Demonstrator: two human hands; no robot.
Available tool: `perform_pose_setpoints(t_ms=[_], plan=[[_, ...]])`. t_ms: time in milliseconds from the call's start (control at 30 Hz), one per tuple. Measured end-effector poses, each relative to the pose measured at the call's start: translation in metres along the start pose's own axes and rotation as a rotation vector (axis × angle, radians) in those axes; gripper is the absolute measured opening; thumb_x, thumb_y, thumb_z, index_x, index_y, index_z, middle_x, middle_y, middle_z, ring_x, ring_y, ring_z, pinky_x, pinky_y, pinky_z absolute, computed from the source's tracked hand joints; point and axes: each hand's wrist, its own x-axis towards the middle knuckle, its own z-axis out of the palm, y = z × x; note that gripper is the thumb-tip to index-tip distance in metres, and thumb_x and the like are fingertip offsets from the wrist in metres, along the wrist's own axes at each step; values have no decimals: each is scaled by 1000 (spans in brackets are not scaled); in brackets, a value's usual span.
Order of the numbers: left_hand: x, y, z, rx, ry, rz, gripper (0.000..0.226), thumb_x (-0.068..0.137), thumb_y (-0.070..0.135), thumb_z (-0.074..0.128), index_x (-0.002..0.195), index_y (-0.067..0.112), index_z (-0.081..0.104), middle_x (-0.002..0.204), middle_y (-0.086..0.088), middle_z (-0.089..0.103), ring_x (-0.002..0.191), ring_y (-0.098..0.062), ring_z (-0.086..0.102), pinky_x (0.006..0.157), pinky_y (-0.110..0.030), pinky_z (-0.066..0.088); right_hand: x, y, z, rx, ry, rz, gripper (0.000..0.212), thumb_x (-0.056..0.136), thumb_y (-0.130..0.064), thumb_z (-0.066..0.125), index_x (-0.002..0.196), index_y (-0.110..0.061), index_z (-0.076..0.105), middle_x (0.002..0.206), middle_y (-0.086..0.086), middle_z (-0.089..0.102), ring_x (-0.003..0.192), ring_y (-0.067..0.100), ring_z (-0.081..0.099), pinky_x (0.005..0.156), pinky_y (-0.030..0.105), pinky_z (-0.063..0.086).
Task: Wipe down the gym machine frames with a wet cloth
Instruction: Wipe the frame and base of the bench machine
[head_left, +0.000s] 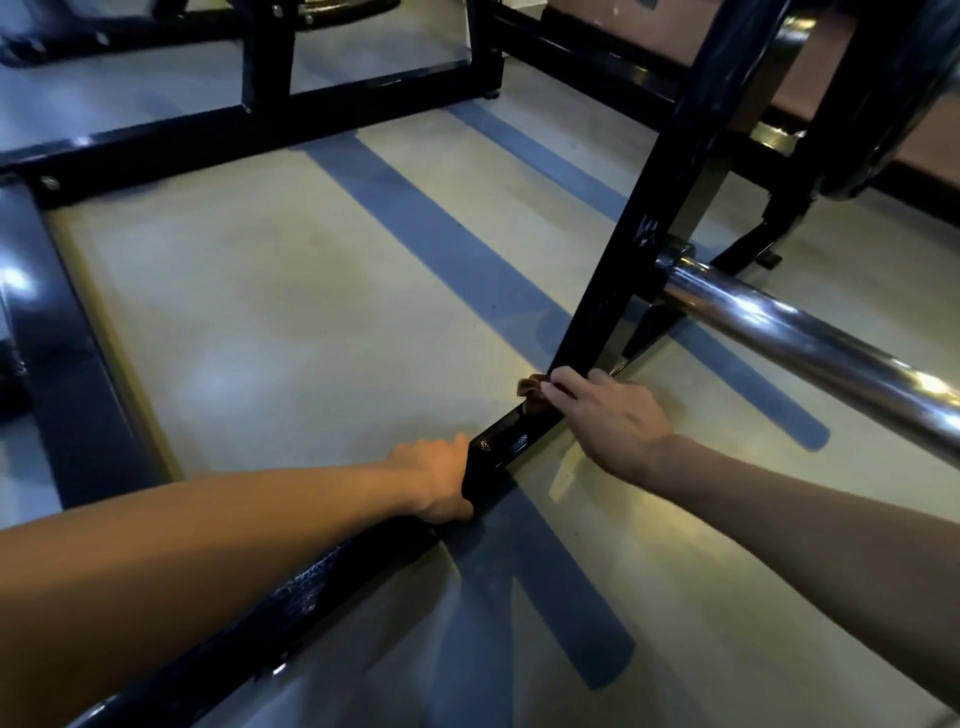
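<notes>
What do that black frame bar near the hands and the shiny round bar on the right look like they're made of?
The black frame bar looks like painted or coated metal with a glossy, possibly wet finish: flat faces, sharp edges, bright glints. The round bar looks like polished or chromed steel, with mirror-like streaks of reflected light. The brown cloth under the right hand looks like soft crumpled fabric; too little shows to say more.

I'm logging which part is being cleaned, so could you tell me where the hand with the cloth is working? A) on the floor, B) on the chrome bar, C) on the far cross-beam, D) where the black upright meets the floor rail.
D: the right hand pinches the brown cloth at the foot of the black upright, just above the floor rail.
</notes>
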Motion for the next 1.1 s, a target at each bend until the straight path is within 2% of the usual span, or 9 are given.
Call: perform_pose_setpoints(t_ms=[133,200,400,567,633,700,833,1000,1100], plan=[[0,2,-4,64,13,16,68,85,55,69,132,16,39,129,-11,63,119,-34,62,77,-33,41,20,27,-40,104,362,249,44,100,-29,59,143,-27,52,136,-3,49,100,28,60,62,40,57],[0,3,-3,77,11,20,69,86,55,68,133,15,38,130,-11,62,119,-34,62,78,-33,43,19,30,-40,69,433,286,46,97,-27,62,143,-24,54,135,-2,50,97,27,60,58,38,55],[-5,-4,-4,-9,-34,18,69,89,56,66,135,14,36,133,-14,60,120,-36,60,77,-33,41,4,8,1,-41,-4,-54,62,100,-16,53,157,-25,30,149,-3,37,107,24,52,62,35,48],[-5,-2,-3,-21,-32,9,69,90,52,67,138,13,38,137,-15,58,124,-36,58,85,-34,47,20,36,-47,57,495,276,49,98,-27,63,145,-22,53,135,-1,52,98,27,61,61,39,55],[-5,-2,-4,-24,-39,2,71,89,53,69,139,14,38,139,-14,57,125,-35,58,86,-33,46,19,41,-52,75,550,358,51,96,-28,67,145,-21,53,134,0,51,98,27,61,63,37,55],[-5,-1,-6,-30,-56,-4,71,88,54,70,138,14,38,138,-13,58,124,-36,58,83,-34,45,11,31,-42,46,452,274,53,97,-25,64,148,-22,48,138,-1,49,97,28,60,60,38,55],[-6,-3,-8,-1,-50,12,71,87,57,69,137,15,39,136,-14,58,123,-37,59,87,-36,48,-5,10,-13,-58,0,-58,51,100,-12,49,149,-19,37,142,-1,37,97,26,52,61,41,52],[-10,0,-11,4,-19,44,63,88,47,70,139,18,46,137,-13,61,123,-35,60,91,-34,50,23,43,-71,-19,415,281,41,100,-25,55,140,-19,51,135,-2,47,96,26,57,56,35,46],[-11,1,-11,-6,-14,33,63,88,47,71,138,19,46,136,-12,61,123,-34,60,90,-34,50,15,50,-73,22,493,371,50,98,-27,60,146,-19,48,140,-1,46,98,27,58,59,35,48]])
